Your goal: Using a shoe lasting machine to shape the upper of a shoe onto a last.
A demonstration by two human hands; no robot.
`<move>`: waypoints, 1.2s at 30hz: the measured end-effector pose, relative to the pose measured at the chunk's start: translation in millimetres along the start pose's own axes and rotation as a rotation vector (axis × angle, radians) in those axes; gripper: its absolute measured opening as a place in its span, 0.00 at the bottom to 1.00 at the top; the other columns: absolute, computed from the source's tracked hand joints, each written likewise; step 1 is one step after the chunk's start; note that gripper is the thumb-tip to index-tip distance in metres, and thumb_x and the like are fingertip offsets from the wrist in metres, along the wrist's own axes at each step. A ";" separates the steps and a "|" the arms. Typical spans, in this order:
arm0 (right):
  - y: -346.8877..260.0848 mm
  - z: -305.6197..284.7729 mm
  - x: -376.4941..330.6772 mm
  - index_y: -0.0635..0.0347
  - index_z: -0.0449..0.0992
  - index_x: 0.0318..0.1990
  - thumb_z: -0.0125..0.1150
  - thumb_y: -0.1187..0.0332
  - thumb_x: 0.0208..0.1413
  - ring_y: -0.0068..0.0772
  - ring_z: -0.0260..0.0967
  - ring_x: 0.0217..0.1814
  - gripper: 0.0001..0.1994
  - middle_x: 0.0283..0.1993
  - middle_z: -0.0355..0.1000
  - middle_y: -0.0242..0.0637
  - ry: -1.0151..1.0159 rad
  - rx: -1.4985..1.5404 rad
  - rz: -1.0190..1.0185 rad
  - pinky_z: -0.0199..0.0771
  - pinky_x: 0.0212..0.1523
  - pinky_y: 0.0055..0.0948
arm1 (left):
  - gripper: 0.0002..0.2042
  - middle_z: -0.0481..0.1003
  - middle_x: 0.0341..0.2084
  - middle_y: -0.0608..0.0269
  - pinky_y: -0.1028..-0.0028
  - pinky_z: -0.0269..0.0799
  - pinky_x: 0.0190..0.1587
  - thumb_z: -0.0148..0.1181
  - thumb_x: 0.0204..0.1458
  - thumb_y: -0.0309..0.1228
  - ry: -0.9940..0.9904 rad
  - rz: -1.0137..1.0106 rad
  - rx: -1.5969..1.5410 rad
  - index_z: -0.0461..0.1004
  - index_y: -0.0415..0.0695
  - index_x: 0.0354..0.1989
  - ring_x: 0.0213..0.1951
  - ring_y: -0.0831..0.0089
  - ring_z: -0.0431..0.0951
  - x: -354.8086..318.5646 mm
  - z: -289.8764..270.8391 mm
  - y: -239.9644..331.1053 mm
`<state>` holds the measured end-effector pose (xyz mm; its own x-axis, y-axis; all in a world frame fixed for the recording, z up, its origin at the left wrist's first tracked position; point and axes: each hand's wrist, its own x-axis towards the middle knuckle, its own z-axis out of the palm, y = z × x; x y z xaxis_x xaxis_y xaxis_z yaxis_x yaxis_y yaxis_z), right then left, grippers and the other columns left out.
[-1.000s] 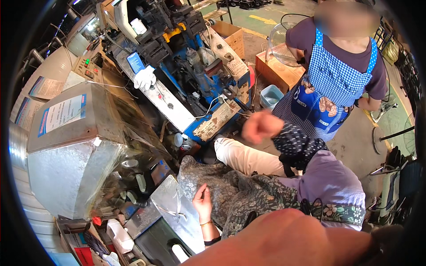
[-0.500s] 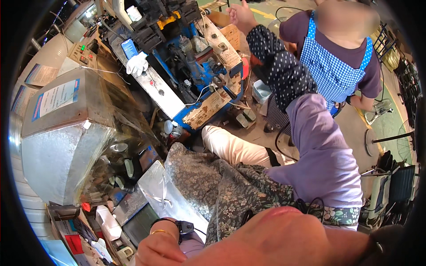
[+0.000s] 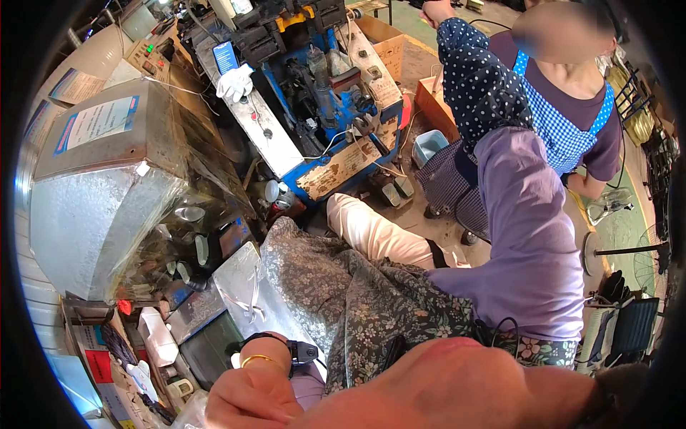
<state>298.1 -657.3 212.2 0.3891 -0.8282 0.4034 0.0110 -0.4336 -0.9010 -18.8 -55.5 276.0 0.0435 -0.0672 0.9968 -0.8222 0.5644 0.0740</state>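
Left hand (image 3: 254, 393): lower edge, left of centre; fingers bent, gold bracelet (image 3: 261, 360) and black wrist device (image 3: 304, 352) on the wrist; cannot tell whether it grips anything.
Nearest to left: clear plastic (image 3: 191, 415), just beside it at the lower edge.
Right hand (image 3: 437, 11): top edge, right of centre, arm outstretched in a dotted black sleeve (image 3: 486, 89); fingers look curled, contents cannot be told.
Nearest to right: cardboard box (image 3: 380, 48), upper centre, small print on its side.
Spacing: hands well apart.
Hood label: blue-edged white sheet (image 3: 96, 125) with rows of print, on the metal hood (image 3: 86, 214), left of frame; print too small to read.
Machine: blue frame, upper centre; blue printed panel (image 3: 225, 58) and white glove (image 3: 234, 84) on its pale ledge (image 3: 268, 139).
Co-worker: upper right, blue checked apron (image 3: 561, 118), dark lettering on the bib.
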 end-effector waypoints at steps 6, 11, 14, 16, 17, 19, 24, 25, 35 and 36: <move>41.2 2.2 0.0 0.59 0.57 0.68 0.56 0.58 0.58 0.37 0.66 0.38 0.32 0.38 0.68 0.42 0.007 0.023 -0.246 0.66 0.39 0.31 | 0.09 0.72 0.30 0.63 0.75 0.79 0.29 0.62 0.47 0.17 0.089 0.313 -0.047 0.68 0.41 0.31 0.28 0.71 0.75 -6.3 -6.2 9.6; 96.4 0.7 -306.6 0.67 0.55 0.68 0.50 0.74 0.63 0.35 0.72 0.44 0.27 0.56 0.71 0.41 -1.033 0.495 0.028 0.74 0.48 0.39 | 0.06 0.78 0.29 0.61 0.71 0.79 0.28 0.68 0.48 0.23 -0.126 0.043 0.068 0.76 0.45 0.31 0.26 0.65 0.80 -54.4 -45.9 35.3; 104.1 -52.1 -456.6 0.68 0.69 0.60 0.57 0.68 0.62 0.31 0.75 0.44 0.21 0.45 0.78 0.39 -1.733 -0.164 0.022 0.74 0.45 0.34 | 0.05 0.77 0.31 0.59 0.66 0.77 0.41 0.63 0.54 0.28 -0.285 -0.930 0.442 0.78 0.41 0.35 0.39 0.62 0.80 -132.8 -95.7 53.6; 162.8 -62.3 -530.0 0.61 0.77 0.52 0.59 0.68 0.60 0.34 0.76 0.33 0.14 0.35 0.80 0.39 -1.619 0.118 -0.167 0.75 0.37 0.33 | 0.08 0.79 0.40 0.55 0.67 0.74 0.48 0.64 0.53 0.31 -0.065 -1.287 0.817 0.79 0.39 0.37 0.44 0.60 0.79 -196.6 -133.8 65.2; 163.6 -67.7 -550.2 0.59 0.79 0.50 0.59 0.70 0.59 0.36 0.77 0.31 0.13 0.34 0.79 0.41 -1.560 0.058 -0.433 0.75 0.36 0.34 | 0.09 0.79 0.43 0.53 0.66 0.73 0.50 0.65 0.52 0.32 0.016 -1.341 1.083 0.80 0.39 0.37 0.46 0.59 0.79 -241.7 -152.3 85.3; 152.6 -67.0 -553.7 0.58 0.80 0.47 0.61 0.69 0.57 0.37 0.77 0.32 0.11 0.33 0.79 0.41 -1.536 0.089 -0.646 0.75 0.35 0.34 | 0.18 0.78 0.46 0.49 0.64 0.70 0.55 0.67 0.50 0.33 0.280 -1.448 1.532 0.78 0.39 0.48 0.51 0.56 0.77 -304.4 -193.0 139.7; 135.9 -56.9 -539.8 0.51 0.82 0.41 0.56 0.63 0.58 0.48 0.77 0.36 0.10 0.33 0.78 0.45 -1.651 0.047 -0.710 0.75 0.39 0.43 | 0.39 0.73 0.53 0.38 0.60 0.68 0.61 0.71 0.33 0.35 0.305 -1.718 2.144 0.69 0.33 0.59 0.57 0.48 0.73 -365.9 -255.3 320.3; 137.7 -58.5 -540.6 0.51 0.82 0.40 0.55 0.64 0.58 0.48 0.77 0.36 0.09 0.34 0.78 0.45 -1.652 -0.003 -0.726 0.75 0.40 0.43 | 0.40 0.72 0.55 0.38 0.60 0.67 0.62 0.71 0.33 0.35 0.499 -1.786 2.094 0.68 0.31 0.59 0.58 0.47 0.72 -372.5 -266.2 334.5; 71.3 -58.2 -534.1 0.60 0.55 0.70 0.52 0.53 0.64 0.58 0.71 0.53 0.32 0.53 0.70 0.61 -1.895 -0.218 -0.460 0.69 0.53 0.46 | 0.38 0.77 0.46 0.39 0.66 0.72 0.53 0.81 0.34 0.35 0.590 -2.199 1.740 0.68 0.18 0.49 0.45 0.57 0.79 -395.4 -268.7 390.8; 45.4 -51.7 -542.4 0.61 0.50 0.71 0.51 0.49 0.64 0.59 0.66 0.60 0.36 0.64 0.61 0.62 -1.718 -0.107 -0.717 0.65 0.61 0.48 | 0.34 0.77 0.43 0.41 0.65 0.74 0.49 0.79 0.38 0.33 0.824 -2.094 1.544 0.70 0.19 0.48 0.41 0.59 0.79 -398.7 -267.3 383.3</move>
<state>40.0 -246.2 -39.2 0.7241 0.6896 0.0102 0.5491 -0.5675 -0.6136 -199.6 407.6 -84.8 0.5116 0.8154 -0.2707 0.7602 -0.2827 0.5850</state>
